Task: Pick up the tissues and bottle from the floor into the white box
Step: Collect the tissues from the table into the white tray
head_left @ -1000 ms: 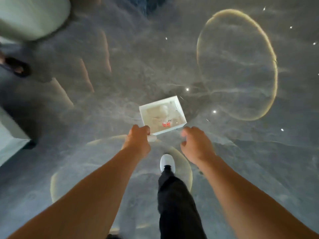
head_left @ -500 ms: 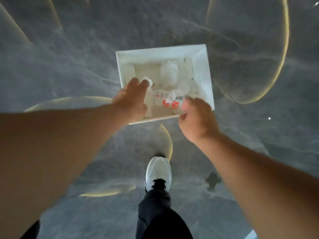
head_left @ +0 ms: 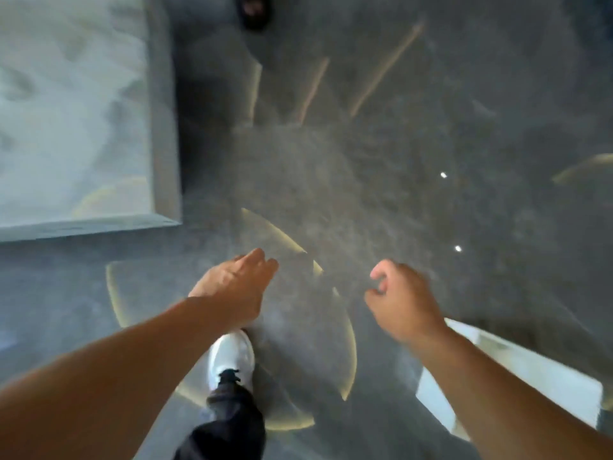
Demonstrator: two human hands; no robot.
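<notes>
Two bare forearms reach out over a dark grey polished stone floor, glossy and veined, with pale curved yellow reflections arcing across it and a couple of tiny bright light spots to the right. Upper left, a big pale grey slab-like block with a bevelled edge fills the corner; the blur is too heavy to tell what it is. Lower right, the white rectangular box sits on the floor, partly hidden behind the right forearm, and only a slice of its rim and pale inside shows, so whether the tissues and bottle lie in it cannot be told from here. Down the middle comes a dark trouser leg ending in a white sneaker, planted just beneath the left wrist. Now the hands: the left hand hangs palm-down, fingers stretched forward and lying close together, holding nothing. The right hand floats well apart from it, fingers curled loosely inward with the thumb near the fingertips, and nothing visible between them. Smallest of all, at the very top edge, a dark sandal-like shoe peeks in, blurred.
</notes>
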